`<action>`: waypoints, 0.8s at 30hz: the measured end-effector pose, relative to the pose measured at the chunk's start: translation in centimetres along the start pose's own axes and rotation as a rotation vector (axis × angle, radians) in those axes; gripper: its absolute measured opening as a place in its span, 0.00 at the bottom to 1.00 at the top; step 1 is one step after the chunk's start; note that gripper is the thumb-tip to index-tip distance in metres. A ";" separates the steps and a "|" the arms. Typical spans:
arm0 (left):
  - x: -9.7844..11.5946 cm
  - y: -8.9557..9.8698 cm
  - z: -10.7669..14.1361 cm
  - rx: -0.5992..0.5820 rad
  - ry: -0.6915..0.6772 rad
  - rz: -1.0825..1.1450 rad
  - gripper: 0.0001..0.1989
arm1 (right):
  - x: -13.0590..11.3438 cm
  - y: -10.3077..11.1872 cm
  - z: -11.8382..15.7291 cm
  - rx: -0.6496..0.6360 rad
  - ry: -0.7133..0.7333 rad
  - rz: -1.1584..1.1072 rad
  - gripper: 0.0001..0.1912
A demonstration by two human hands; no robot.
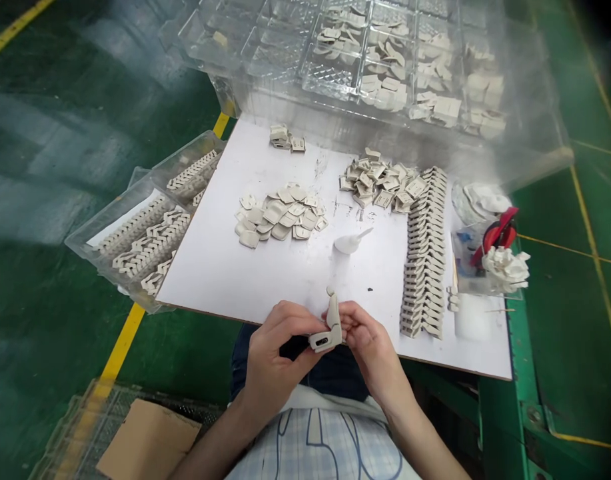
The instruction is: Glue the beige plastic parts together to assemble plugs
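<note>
Near the front edge of the white board, both my hands meet on an L-shaped beige plastic part (334,323) with a dark slot in its lower end. My left hand (280,353) pinches that lower end between thumb and fingers. Curled fingers of my right hand (370,343) press against the part's right side. Beyond my hands stands a small white squeeze bottle (349,243) with a thin nozzle. A pile of flat beige pieces (282,215) lies farther left, and a pile of slotted beige pieces (380,180) is at the back right.
A long stacked row of beige parts (424,253) runs along the right. Beside it, a clear box (485,257) holds red-handled pliers (495,237). Clear compartment trays (335,87) stand behind; another tray (92,230) with rows sits left. A cardboard piece (148,440) lies lower left.
</note>
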State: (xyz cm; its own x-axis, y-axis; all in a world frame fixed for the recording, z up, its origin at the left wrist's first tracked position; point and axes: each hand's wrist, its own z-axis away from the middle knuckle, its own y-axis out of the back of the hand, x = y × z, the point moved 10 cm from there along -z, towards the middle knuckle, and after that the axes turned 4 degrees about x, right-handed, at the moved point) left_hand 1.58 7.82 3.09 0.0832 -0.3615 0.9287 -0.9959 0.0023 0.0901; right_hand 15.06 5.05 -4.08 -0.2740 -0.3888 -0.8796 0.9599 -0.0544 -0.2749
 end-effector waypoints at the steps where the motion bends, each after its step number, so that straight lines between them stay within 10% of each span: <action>1: 0.5 0.0 0.0 -0.003 -0.053 -0.058 0.05 | 0.0 -0.4 0.3 -0.025 -0.005 0.017 0.25; 16: 2.6 0.9 1.2 -0.089 -0.399 -0.368 0.11 | -0.1 -0.7 0.5 -0.148 -0.027 0.019 0.15; 19: 0.4 2.4 1.1 -0.068 -0.202 -0.313 0.21 | -1.3 -0.7 0.6 -0.181 0.075 0.169 0.17; 24: -2.0 1.9 1.3 -0.159 0.136 0.002 0.11 | -3.3 -1.4 0.8 -0.238 0.242 0.343 0.20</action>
State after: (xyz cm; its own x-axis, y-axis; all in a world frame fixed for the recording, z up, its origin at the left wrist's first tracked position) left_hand -0.47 7.31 0.97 0.0962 -0.2325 0.9678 -0.9790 0.1534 0.1341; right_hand 14.64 5.73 -0.47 0.0236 -0.1210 -0.9924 0.9647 0.2631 -0.0092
